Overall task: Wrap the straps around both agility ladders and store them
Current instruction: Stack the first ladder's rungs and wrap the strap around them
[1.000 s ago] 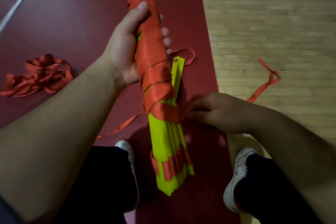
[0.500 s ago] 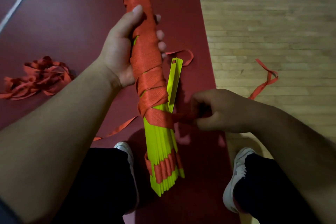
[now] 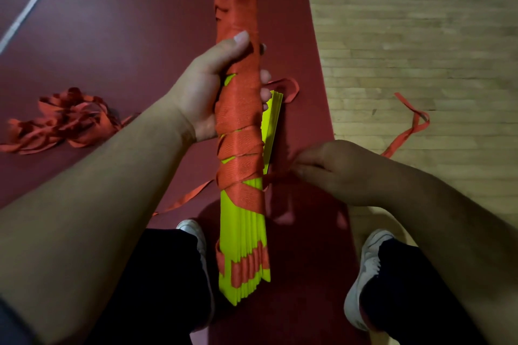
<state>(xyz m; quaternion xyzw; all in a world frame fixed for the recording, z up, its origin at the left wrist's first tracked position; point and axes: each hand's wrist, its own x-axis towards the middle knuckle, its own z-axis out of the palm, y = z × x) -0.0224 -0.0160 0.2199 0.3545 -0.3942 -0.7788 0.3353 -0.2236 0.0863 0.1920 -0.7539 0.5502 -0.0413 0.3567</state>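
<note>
A bundle of neon-yellow agility ladder rungs (image 3: 243, 235) stands nearly upright in the middle of the view. Orange strap (image 3: 239, 109) is wound around its upper two thirds. My left hand (image 3: 208, 87) grips the wrapped part, thumb on top. My right hand (image 3: 333, 171) is to the right of the bundle, pinching the free strap that runs from the lowest wrap. Behind the bundle lies a second stack of yellow rungs (image 3: 273, 123) on the floor. Its loose orange straps (image 3: 60, 120) lie piled at the left.
A strap tail (image 3: 406, 131) trails over the pale wooden floor (image 3: 420, 22) at the right. The dark red floor area (image 3: 112, 36) has white lines at the far left. My two white shoes (image 3: 364, 274) stand on either side of the bundle's lower end.
The bundle has turned slightly more upright and moved a little right. My right hand has shifted right, pulling the strap out from the lowest wrap.
</note>
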